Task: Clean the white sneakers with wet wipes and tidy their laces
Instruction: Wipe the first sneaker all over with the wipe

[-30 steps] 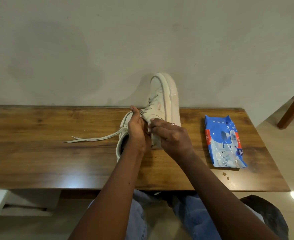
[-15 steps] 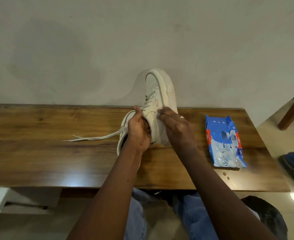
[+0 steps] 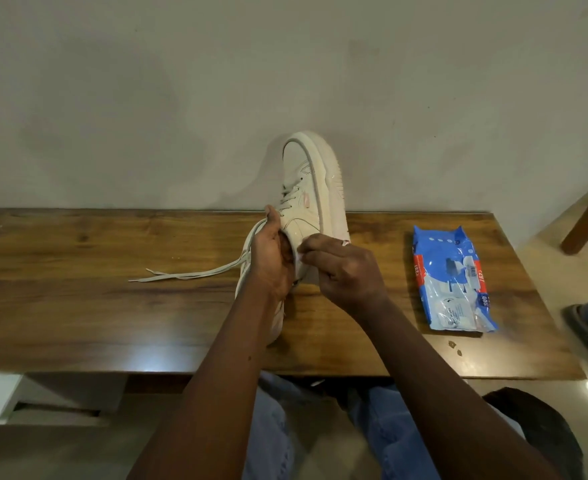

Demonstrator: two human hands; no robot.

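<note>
The left hand [image 3: 271,258] curls round the heel end of a raised sneaker [image 3: 308,188], thumb lying up along the laced front, and holds it toe-up over the middle of the worktop [image 3: 77,306], near its far edge, with the thick sole turned to the right and the toe showing against the wall [image 3: 147,98]. The right hand [image 3: 349,271] has its fingers bent and pinches a small white wipe [image 3: 299,259] against the sneaker's side, just beside the left palm. A second sneaker [image 3: 243,282] lies flat on the worktop under the left wrist and forearm, and its loose laces [image 3: 188,274] trail out leftward across the wood. A blue wet-wipe pack [image 3: 453,278] lies flat near the worktop's right edge, well apart from both hands
</note>
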